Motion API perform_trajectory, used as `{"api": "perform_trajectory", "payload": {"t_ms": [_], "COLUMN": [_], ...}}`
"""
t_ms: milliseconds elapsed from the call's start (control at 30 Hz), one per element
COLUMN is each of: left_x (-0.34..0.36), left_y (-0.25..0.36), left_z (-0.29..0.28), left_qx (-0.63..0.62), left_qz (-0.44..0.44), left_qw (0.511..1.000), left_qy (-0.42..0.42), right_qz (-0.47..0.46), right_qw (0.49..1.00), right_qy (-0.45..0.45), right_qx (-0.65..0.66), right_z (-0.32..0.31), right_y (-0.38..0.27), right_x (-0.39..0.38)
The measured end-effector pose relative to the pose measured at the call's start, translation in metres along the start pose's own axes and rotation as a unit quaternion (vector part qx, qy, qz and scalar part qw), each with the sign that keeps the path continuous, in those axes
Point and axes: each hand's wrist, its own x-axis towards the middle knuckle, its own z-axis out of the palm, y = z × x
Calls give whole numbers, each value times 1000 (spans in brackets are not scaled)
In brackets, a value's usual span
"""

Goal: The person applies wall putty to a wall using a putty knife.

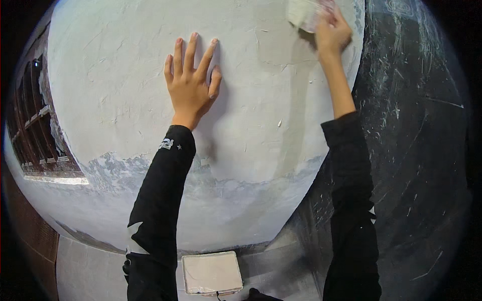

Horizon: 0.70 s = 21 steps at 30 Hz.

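Note:
My left hand (192, 86) lies flat against the whitish plastered wall (241, 100), fingers spread, with nothing in it. At the upper right, my right hand (332, 36) grips a pale, flat, squarish thing (303, 14) with a reddish edge near the fingers. It is held against or very close to the wall; the contact is hard to tell. Blur and the frame's top edge keep me from making out its exact kind. A greyer, damp-looking streak (297, 100) runs down the wall below it.
A barred window (37, 115) is at the left. To the right stands a dark, scuffed wall or panel (411, 150), beyond the plastered wall's edge. Below, between my forearms, a squarish container (184, 276) with a beige top rests on the grey floor (90, 271).

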Motion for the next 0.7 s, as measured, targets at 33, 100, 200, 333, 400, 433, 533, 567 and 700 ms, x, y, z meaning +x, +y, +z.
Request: {"api": "perform_trajectory", "payload": {"t_ms": [33,100,200,333,400,433,533,567,700], "left_x": [-2,-1,0,-3,-2,-1,1,1,1], "left_y": [-1,-4,-5,-7,-5,-3,-1,-2,-10], "left_z": [-2,-5,-6,-2,-3,-5,-4,-3,-4], "left_qx": [6,16,24,15,20,24,25,22,16], "left_qz": [0,-1,0,11,7,5,5,6,18], "left_qw": [1000,1000,1000,1000,1000,1000,1000,1000,1000], "left_qy": [-2,-5,-7,1,2,3,3,4,14], "right_qz": [-1,15,48,-21,21,62,64,56,-20], "right_qw": [996,996,998,996,994,975,983,989,995], "right_qy": [15,32,-46,-82,-41,-1,-52,-89,-78], "right_qx": [86,78,4,-24,97,213,166,108,-59], "right_z": [-3,-3,20,10,-9,-15,-10,-3,2], "right_y": [-4,-17,-43,-36,-27,-25,-27,-29,-18], "right_x": [2,-7,-29,-44,-39,-38,-40,-45,-58]}}
